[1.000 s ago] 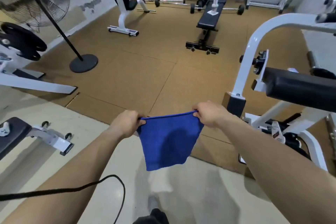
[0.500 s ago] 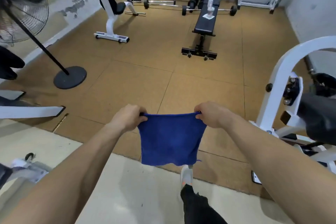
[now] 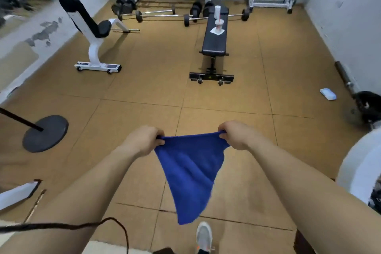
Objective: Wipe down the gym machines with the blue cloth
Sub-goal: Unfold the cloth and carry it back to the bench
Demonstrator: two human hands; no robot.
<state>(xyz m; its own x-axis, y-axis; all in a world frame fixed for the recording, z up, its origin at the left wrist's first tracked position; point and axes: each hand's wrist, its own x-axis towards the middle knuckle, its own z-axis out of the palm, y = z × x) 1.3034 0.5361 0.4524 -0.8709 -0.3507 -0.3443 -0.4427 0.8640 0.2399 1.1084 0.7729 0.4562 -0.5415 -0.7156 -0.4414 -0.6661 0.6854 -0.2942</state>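
blue cloth [image 3: 190,173]: fuzzy matt fabric | bench [image 3: 214,40]: smooth black padding

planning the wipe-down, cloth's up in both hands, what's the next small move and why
Probably step forward to the black bench straight ahead. The left hand and right hand each pinch a top corner of the blue cloth, which hangs free, touching no machine.

even indoor light | soft shadows | blurred, warped edges

Solid blue cloth [image 3: 190,173], black bench [image 3: 214,37], tan floor [image 3: 156,88], grey shoe [image 3: 204,236]
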